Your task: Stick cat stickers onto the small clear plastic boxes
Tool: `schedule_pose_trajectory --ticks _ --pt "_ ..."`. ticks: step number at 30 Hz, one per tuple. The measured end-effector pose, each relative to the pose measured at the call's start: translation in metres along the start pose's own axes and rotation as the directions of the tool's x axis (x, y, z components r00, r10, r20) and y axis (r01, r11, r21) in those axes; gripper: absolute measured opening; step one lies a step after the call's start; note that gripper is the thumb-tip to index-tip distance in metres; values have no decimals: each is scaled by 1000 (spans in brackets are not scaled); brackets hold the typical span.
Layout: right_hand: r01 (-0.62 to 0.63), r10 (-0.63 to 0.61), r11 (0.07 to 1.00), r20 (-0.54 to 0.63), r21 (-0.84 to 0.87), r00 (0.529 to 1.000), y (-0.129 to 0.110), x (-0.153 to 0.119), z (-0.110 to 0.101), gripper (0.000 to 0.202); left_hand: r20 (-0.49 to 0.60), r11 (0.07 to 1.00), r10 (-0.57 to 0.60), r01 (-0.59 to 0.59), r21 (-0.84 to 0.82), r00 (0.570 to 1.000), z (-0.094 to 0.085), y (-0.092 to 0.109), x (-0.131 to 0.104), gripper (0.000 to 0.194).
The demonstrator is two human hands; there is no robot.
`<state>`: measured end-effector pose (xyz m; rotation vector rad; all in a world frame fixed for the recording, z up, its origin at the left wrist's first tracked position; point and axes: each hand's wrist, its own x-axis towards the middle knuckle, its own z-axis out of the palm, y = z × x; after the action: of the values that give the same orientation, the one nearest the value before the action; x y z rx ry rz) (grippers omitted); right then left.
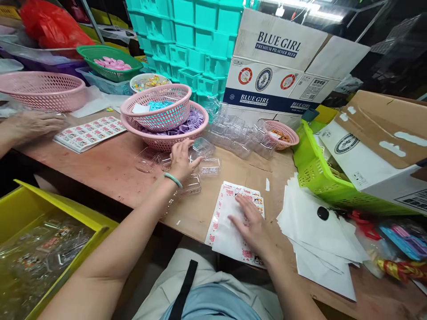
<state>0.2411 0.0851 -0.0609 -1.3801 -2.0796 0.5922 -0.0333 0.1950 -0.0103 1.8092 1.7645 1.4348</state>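
Note:
My left hand [182,160], with a pale green bangle on its wrist, reaches over several small clear plastic boxes [210,167] in front of the stacked pink baskets. Its fingers are apart; whether they touch a box cannot be made out. My right hand [251,224] lies with spread fingers on a sheet of stickers [220,200] printed in red with cartoon figures. A white backing sheet [227,242] covers part of the stickers. The upper pink basket [160,109] holds blue pieces, the lower one [200,126] purple pieces.
More clear boxes [233,133] are piled behind. White paper sheets [310,222] lie at right beside a green crate [310,164]. A yellow bin [60,200] with packed boxes stands lower left. Another person's hand [36,126] is at the left, near a sticker stack [90,132].

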Motion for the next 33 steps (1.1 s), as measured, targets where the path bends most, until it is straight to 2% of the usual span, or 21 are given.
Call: schedule_pose_trajectory --ticks 2,3,4,5,6,7,9,12,14,17,20,23,25,26,27,29,31,33 --pt "111 -96 983 105 -146 990 -1 -12 6 68 0 998 -3 3 -61 1000 6 13 -23 57" --pt "141 -115 970 137 -198 984 -1 -17 8 71 37 993 -16 20 -116 999 10 20 -40 55" --pt "162 -127 958 154 -236 980 0 -20 10 71 92 988 -28 42 -150 995 14 27 -59 45" --pt "177 -139 949 158 -260 978 2 -22 11 68 206 976 -46 88 -200 977 19 33 -77 35" --pt "191 -152 943 158 -271 976 3 -23 12 65 369 924 -113 235 -302 922 25 37 -93 33" --pt "204 -167 940 154 -274 974 4 -24 12 61 471 866 -161 353 -354 867 32 40 -106 37" --pt "235 -201 935 149 -265 968 5 -25 13 54 577 730 -251 543 -414 777 45 40 -119 49" --pt "280 -252 930 141 -238 957 5 -28 12 47 655 561 -331 700 -443 680 61 35 -112 63" --pt "304 -279 929 140 -213 950 3 -31 12 46 688 513 -338 738 -437 642 67 35 -103 62" --pt "305 -289 941 118 -146 950 -1 -33 9 48 688 525 -337 735 -430 643 69 42 -96 39" --pt "202 -204 976 -20 -77 979 -4 -25 1 52 725 527 -297 740 -418 621 64 54 -98 19" --pt "128 -139 989 -167 -76 976 -1 -7 -9 51 781 531 -218 743 -408 585 56 69 -100 17" --pt "160 -173 983 -182 -84 968 4 5 -15 42 810 539 -172 741 -399 561 52 77 -99 19" --pt "179 -190 981 -177 -76 966 7 10 -16 37 815 551 -153 733 -399 559 50 80 -98 19" --pt "190 -197 980 -174 -54 965 9 13 -17 33 805 576 -134 706 -411 578 49 82 -98 19" --pt "175 -165 984 -174 39 971 11 17 -17 29 743 668 -81 589 -455 664 49 83 -97 16" --pt "129 -100 975 -156 183 983 11 17 -16 27 666 775 -4 423 -469 746 50 81 -97 12" --pt "73 -39 942 -108 328 993 9 16 -16 25 625 847 50 299 -440 779 53 78 -98 14"
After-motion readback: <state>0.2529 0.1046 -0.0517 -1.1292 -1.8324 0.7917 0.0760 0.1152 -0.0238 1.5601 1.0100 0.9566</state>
